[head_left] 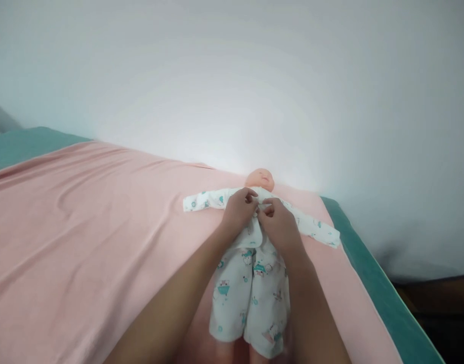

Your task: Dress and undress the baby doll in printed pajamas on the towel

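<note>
A baby doll (259, 179) lies on its back on a pink sheet, its head toward the wall. It wears a white long-sleeved top (318, 229) with small teal prints, both sleeves spread out sideways, and matching trousers (232, 298). Over the doll's chest, my left hand (241, 210) pinches the front of the top. Close beside it my right hand (279, 222) pinches the same front from the other side. The fingertips of both hands nearly meet at the front opening. Whatever fastening may be between them is too small to make out.
The pink sheet (102, 227) covers most of the bed, with wrinkles on the left. Teal bedding (379, 283) shows along the right edge and at the far left. A white wall (232, 76) rises behind the doll's head. Something dark (440, 313) stands beyond the bed's right edge.
</note>
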Demonstrator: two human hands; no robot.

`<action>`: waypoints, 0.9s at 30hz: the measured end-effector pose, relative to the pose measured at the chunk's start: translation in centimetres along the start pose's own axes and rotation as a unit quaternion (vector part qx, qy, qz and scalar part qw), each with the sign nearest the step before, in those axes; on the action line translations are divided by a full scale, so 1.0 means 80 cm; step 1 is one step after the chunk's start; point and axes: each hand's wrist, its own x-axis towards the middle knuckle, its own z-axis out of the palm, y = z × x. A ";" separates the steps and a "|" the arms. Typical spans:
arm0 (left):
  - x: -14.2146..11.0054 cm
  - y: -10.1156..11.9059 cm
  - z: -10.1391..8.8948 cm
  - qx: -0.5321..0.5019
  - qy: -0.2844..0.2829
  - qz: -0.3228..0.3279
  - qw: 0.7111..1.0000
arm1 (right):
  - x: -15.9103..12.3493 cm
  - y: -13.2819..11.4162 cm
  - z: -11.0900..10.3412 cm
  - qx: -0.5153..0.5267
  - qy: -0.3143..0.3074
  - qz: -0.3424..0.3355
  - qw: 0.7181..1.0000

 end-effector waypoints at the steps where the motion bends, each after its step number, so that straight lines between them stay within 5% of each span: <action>1: -0.003 -0.003 0.000 0.005 0.007 0.008 1.000 | -0.005 0.000 0.002 -0.005 0.015 -0.004 1.000; 7: -0.038 -0.014 -0.010 0.012 0.016 0.084 0.996 | -0.040 0.004 0.012 -0.043 0.086 -0.028 0.995; 16: -0.062 -0.004 -0.023 0.042 -0.052 0.139 0.988 | -0.042 0.021 -0.019 0.152 0.007 -0.016 0.988; 27: -0.063 0.012 -0.033 -0.117 -0.134 0.000 0.984 | -0.043 0.018 -0.018 0.231 -0.035 -0.005 0.972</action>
